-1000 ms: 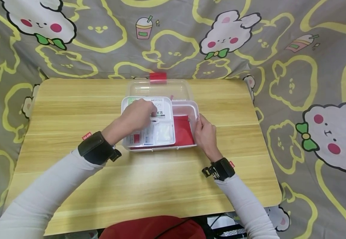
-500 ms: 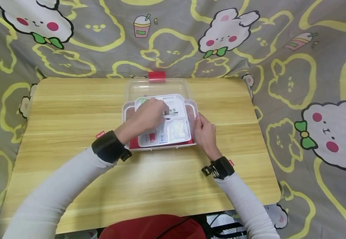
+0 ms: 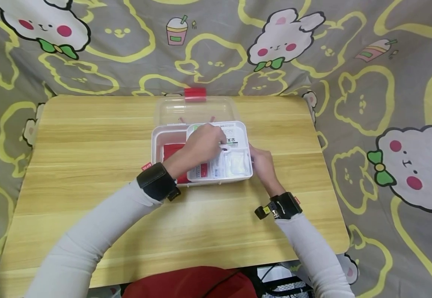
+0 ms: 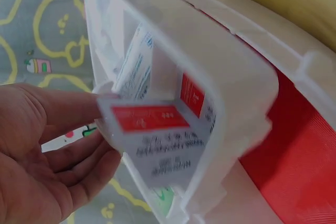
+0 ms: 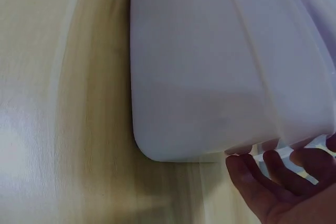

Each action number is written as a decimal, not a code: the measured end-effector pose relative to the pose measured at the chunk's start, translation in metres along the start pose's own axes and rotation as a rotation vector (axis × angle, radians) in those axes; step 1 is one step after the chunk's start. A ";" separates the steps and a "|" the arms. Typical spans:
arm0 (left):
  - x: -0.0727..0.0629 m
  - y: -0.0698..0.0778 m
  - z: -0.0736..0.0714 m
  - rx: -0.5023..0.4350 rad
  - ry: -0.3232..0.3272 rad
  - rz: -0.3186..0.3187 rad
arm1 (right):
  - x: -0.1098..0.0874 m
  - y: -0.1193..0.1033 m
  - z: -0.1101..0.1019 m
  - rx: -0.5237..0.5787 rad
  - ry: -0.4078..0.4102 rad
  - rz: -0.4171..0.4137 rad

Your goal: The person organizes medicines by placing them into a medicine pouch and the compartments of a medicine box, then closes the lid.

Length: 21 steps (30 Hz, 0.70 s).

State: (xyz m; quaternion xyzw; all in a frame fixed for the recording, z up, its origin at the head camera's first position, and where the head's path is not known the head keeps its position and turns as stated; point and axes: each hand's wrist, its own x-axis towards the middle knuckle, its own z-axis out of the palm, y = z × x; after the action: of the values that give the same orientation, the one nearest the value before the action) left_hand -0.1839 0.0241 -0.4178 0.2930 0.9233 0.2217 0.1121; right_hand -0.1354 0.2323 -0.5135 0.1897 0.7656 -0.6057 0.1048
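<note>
My left hand pinches the white handle in the middle of a shallow divided tray. The tray holds small white packets, one of them a red-and-white packet beside the fingers. It lies over the right part of an open white plastic box. A flat red pouch shows inside the box, left of the tray and partly hidden by my left forearm. Against the box's right outer wall rest the fingertips of my right hand; its thumb is mostly out of view.
The clear lid is swung back behind the box, its red latch near the table's far edge. Wooden tabletop surrounds the box. A patterned cloth hangs behind and at the sides.
My left hand has moved the tray from the box's left side to its right, uncovering the pouch at left. My right hand has shifted from gripping the rim to the outer wall.
</note>
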 end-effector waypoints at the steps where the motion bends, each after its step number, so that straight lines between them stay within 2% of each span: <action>1: 0.000 -0.001 0.000 -0.005 0.000 -0.005 | -0.001 0.000 -0.001 -0.006 -0.014 0.004; 6: 0.000 -0.003 0.003 -0.029 -0.013 -0.027 | -0.005 -0.003 -0.004 -0.110 -0.036 0.019; 11: 0.001 -0.003 0.007 -0.044 -0.012 -0.044 | -0.006 -0.006 -0.004 -0.162 -0.051 0.039; 17: 0.002 -0.005 0.011 -0.047 -0.028 -0.064 | -0.006 -0.007 -0.004 -0.169 -0.075 0.047; 21: 0.002 -0.006 0.015 -0.031 -0.017 -0.048 | -0.006 -0.006 -0.004 -0.163 -0.077 0.056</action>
State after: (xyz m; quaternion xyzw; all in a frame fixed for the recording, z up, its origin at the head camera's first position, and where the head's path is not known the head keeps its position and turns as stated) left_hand -0.1835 0.0259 -0.4344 0.2706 0.9256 0.2307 0.1298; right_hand -0.1320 0.2337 -0.5049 0.1783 0.8022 -0.5451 0.1662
